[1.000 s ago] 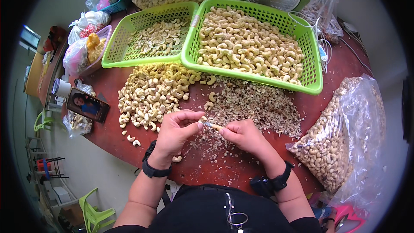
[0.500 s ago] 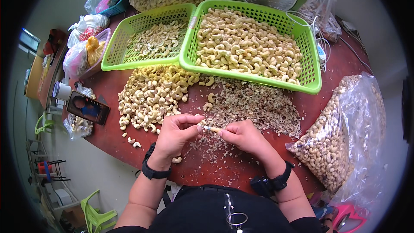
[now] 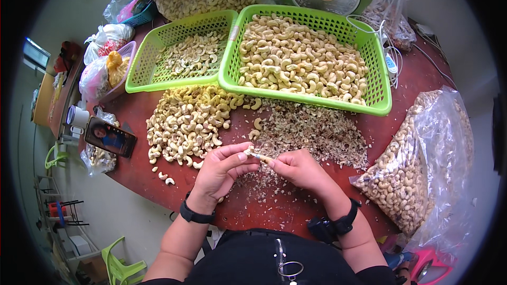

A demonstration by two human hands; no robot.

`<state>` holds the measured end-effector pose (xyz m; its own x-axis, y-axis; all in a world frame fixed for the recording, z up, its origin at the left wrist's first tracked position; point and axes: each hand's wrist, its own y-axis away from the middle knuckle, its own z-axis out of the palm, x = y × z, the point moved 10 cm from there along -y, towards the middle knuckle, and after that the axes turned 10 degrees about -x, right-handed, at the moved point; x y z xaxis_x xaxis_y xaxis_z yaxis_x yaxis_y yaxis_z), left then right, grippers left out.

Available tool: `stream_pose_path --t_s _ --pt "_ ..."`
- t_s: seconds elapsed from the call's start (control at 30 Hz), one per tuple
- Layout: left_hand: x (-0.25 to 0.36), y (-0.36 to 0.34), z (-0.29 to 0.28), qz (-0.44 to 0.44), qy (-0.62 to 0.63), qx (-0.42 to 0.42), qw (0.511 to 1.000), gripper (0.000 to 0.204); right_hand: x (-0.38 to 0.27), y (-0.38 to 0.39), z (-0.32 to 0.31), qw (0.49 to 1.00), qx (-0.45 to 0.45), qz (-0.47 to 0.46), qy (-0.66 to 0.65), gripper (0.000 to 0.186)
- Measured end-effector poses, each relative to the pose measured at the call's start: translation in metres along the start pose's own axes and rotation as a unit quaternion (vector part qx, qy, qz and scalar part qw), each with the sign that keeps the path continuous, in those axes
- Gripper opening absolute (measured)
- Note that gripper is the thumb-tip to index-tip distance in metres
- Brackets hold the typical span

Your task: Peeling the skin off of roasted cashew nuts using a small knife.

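Left hand: I pinch a cashew above the tabletop.
Right hand: gripping my knife, blade beside it.
Change: my left palm has rolled open, probably baring another side.

The person wears a black top with short black sleeves; the forearms and hands are bare. On its front are a silver, ridged, zip-like strip, a thin round ring and a small white piece. Each wrist has a black band, the right one with a bulky dark box beside it.
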<state>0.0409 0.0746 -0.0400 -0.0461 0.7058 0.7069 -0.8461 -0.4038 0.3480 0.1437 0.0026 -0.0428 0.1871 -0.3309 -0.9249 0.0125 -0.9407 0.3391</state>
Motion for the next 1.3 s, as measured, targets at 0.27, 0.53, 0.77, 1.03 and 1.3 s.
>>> stream_pose_path --t_s 0.27,0.53,0.77,1.03,1.3 --pt "0.001 -0.001 0.002 0.053 0.006 -0.007 0.999 0.026 -0.002 -0.001 0.001 1.0 -0.003 -0.02 -0.007 0.037" --pt "-0.002 0.0 0.002 0.083 0.047 0.01 0.995 0.026 -0.004 -0.001 0.001 0.999 -0.003 -0.033 -0.036 0.037" --pt "0.003 0.005 0.004 0.139 -0.014 0.038 0.989 0.022 -0.005 -0.002 0.0 0.999 0.0 -0.044 -0.015 0.037" --pt "-0.002 0.006 0.001 0.134 -0.001 0.048 0.99 0.012 -0.007 -0.002 -0.001 0.998 0.016 -0.063 0.003 0.036" --pt "-0.02 0.003 0.0 0.075 0.155 0.045 0.984 0.011 -0.006 -0.001 -0.002 0.998 0.022 -0.061 -0.025 0.034"
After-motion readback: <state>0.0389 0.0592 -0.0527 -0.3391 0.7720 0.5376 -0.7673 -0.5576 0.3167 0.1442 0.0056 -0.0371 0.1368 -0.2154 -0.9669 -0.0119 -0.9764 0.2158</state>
